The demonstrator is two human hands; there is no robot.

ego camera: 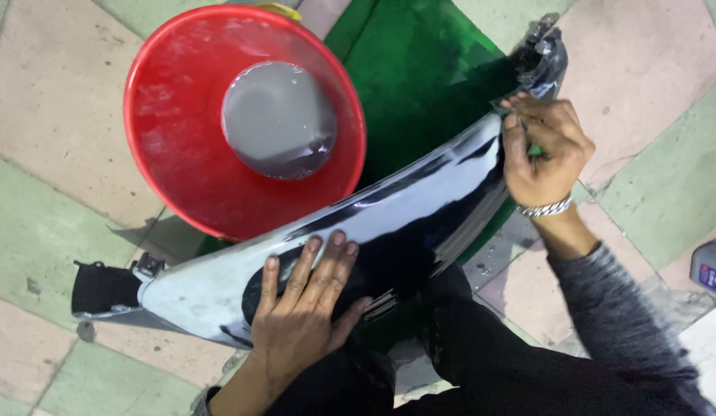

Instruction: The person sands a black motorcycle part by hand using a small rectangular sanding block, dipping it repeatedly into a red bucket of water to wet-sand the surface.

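Note:
A long, glossy black curved body panel (404, 208), wet and streaked with pale grey film, lies across my lap from lower left to upper right. My left hand (304, 308) rests flat on its lower left part with the fingers spread. My right hand (544, 150), with a metal bracelet at the wrist, is curled against the panel's upper right end, pressing something small and green that is mostly hidden under the fingers.
A red bucket (173, 139) with grey cloudy water stands on the tiled floor just beyond the panel. A green mat (420, 62) lies under the panel. A grey bottle (711, 266) sits at the right edge.

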